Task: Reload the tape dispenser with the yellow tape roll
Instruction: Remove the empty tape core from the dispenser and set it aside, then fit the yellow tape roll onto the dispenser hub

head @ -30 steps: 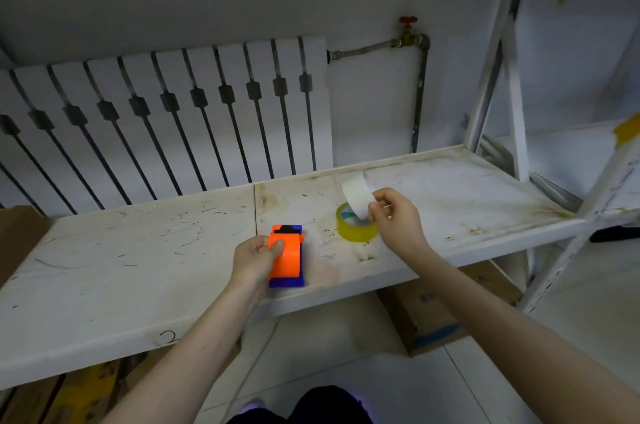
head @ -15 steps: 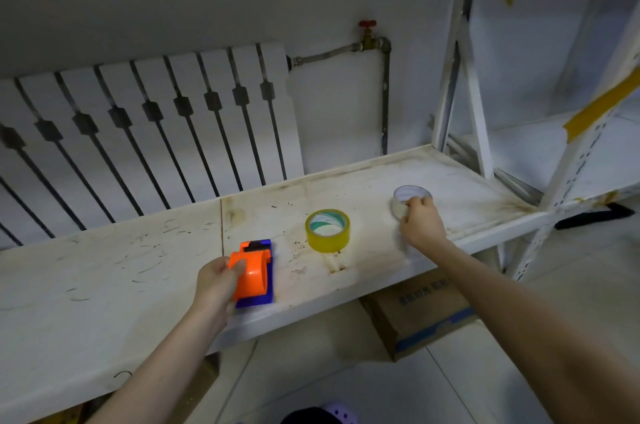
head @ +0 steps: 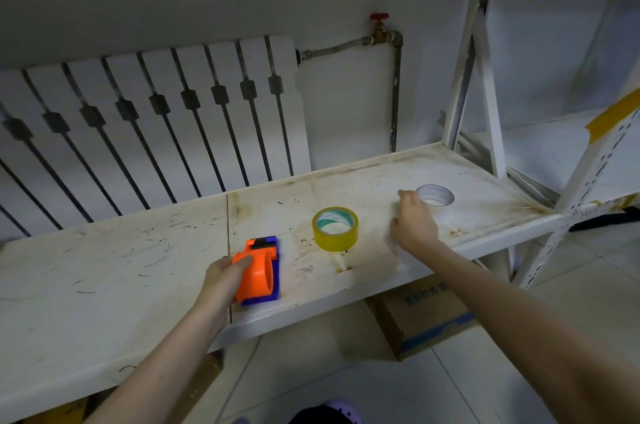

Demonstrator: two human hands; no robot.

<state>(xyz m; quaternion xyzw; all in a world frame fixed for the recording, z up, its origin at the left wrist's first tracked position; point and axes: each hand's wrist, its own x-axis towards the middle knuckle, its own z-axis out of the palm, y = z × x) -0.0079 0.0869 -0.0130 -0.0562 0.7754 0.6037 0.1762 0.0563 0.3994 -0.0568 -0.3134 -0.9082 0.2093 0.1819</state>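
Note:
An orange and blue tape dispenser [head: 260, 271] lies on the white shelf [head: 138, 271] near its front edge, and my left hand [head: 221, 280] grips its left side. The yellow tape roll [head: 335, 229] lies flat on the shelf just right of the dispenser, with nothing touching it. Further right stands an empty white cardboard core [head: 435, 197]. My right hand [head: 414, 223] hovers between the roll and the core, fingers apart and holding nothing.
A white radiator [head: 149, 126] and a pipe with a red valve [head: 379, 25] stand behind the shelf. White rack uprights [head: 485, 84] rise at the right. A cardboard box [head: 426, 316] sits on the tiled floor below.
My right hand carried the white core from above the yellow roll to the right, set it on the shelf and let go. The left hand kept its grip on the dispenser.

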